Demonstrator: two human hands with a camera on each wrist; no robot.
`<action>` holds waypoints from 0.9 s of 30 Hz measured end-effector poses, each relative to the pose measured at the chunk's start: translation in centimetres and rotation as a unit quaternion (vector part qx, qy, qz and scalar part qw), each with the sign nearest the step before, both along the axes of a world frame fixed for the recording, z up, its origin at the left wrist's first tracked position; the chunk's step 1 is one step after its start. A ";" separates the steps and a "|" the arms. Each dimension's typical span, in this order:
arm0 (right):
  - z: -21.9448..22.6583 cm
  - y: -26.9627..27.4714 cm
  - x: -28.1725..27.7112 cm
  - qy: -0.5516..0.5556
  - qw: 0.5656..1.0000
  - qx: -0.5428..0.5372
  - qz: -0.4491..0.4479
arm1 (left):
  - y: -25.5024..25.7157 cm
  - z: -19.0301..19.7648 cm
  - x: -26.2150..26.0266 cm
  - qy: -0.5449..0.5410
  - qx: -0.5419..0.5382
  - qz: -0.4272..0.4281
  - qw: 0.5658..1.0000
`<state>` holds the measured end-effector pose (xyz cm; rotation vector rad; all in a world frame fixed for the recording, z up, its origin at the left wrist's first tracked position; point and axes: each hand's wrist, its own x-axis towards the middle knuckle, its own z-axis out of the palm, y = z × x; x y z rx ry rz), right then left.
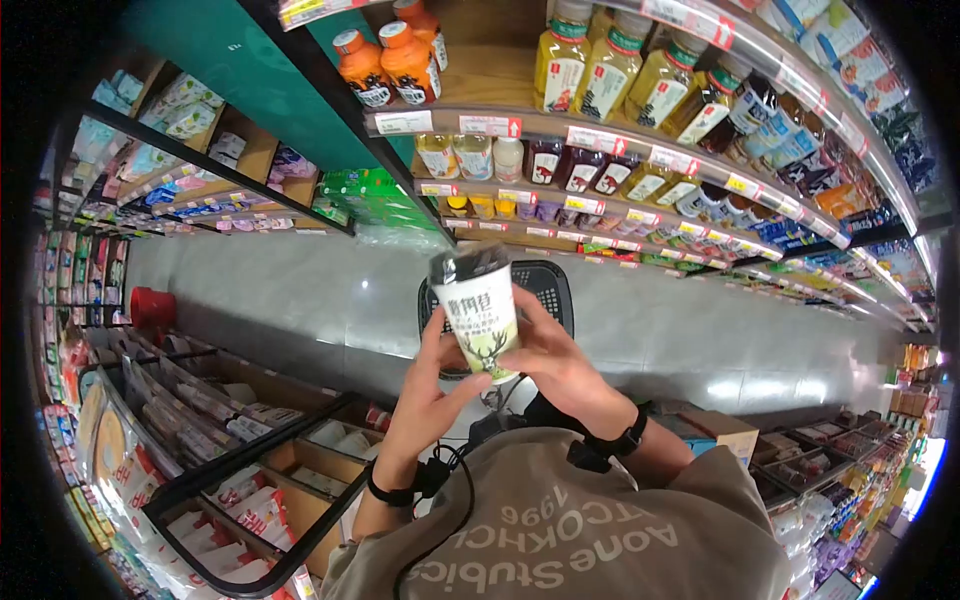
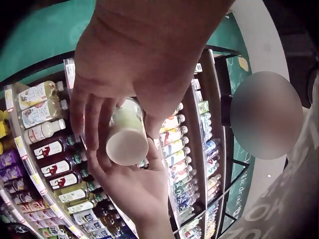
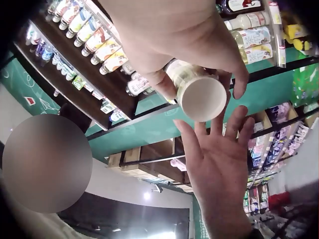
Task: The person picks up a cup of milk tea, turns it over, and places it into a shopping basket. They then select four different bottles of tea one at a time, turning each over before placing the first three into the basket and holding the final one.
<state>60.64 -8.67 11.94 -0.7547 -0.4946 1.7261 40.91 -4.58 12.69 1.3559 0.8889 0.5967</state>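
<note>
1. You hold a sealed drink cup (image 1: 480, 318) with a deer print in front of your chest, tipped so its pale base (image 2: 126, 146) faces you, over the shop aisle floor (image 1: 300, 300).
2. Your right hand (image 1: 562, 362) curls its fingers round the cup's side; your left hand (image 1: 432, 385) rests against the other side with fingers nearly straight and a little apart.
3. The cup looks light, thin-walled and smooth: it would likely dent under a hard squeeze and could slip. The mid-wall is the safest place to grip, away from the foil-like lid (image 1: 468, 264).
4. Bottle-filled shelves (image 1: 640, 150) stand ahead, a black basket (image 1: 545, 285) lies beyond the cup, and snack racks (image 1: 230, 440) flank your left.
</note>
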 end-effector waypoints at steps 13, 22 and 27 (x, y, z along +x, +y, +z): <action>-13.7 -3.4 2.7 -0.286 0.953 -0.099 0.031 | 9.8 -30.7 -8.1 0.072 -0.248 0.198 0.946; -23.5 -8.0 3.0 -0.321 0.893 -0.296 0.105 | 4.4 -63.8 -11.9 0.271 -0.297 0.103 0.910; -27.3 -9.0 3.5 -0.312 0.838 -0.424 0.142 | 5.5 -71.5 -6.2 0.302 -0.298 0.120 0.897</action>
